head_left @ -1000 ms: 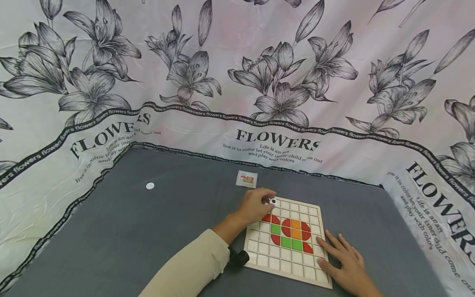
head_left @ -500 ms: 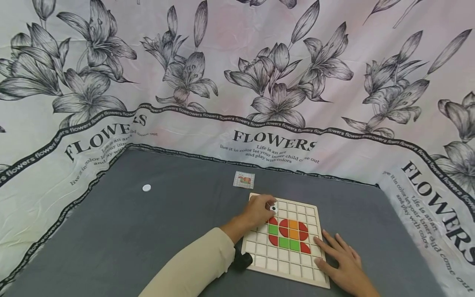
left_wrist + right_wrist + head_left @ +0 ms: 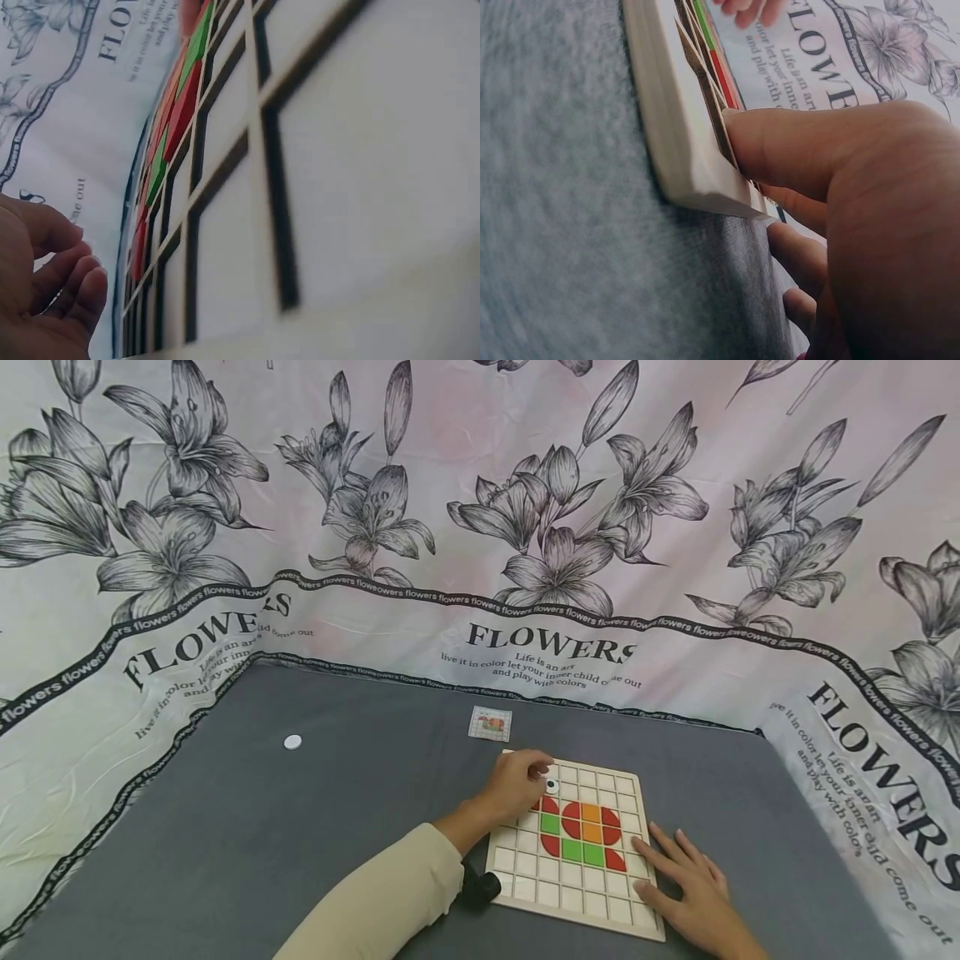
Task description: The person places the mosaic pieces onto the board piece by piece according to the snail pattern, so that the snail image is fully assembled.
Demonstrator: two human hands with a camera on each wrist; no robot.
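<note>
A wooden grid board (image 3: 570, 893) lies on the grey table with red, green and orange tiles set in its squares. A white tile with a black dot (image 3: 552, 786) sits near the board's upper left. Just beside that tile is my left hand (image 3: 517, 783), its fingers loosely bent; in the left wrist view this left hand (image 3: 52, 285) shows no piece between thumb and fingers. My right hand (image 3: 693, 889) rests on the board's right edge with fingers spread. The right wrist view has the right thumb (image 3: 795, 146) on the board's rim (image 3: 660, 112).
Behind the board lies a small picture card (image 3: 491, 724) with a coloured pattern on a grid. A white round piece (image 3: 292, 742) is far off to the left on the grey tabletop (image 3: 225, 843). Flower-printed cloth (image 3: 420, 618) encloses the table at the back and sides.
The dotted white tile, held in my left fingers earlier, moved slightly down onto the board and was let go. My left fingers drew back from it. My right hand stayed on the edge.
</note>
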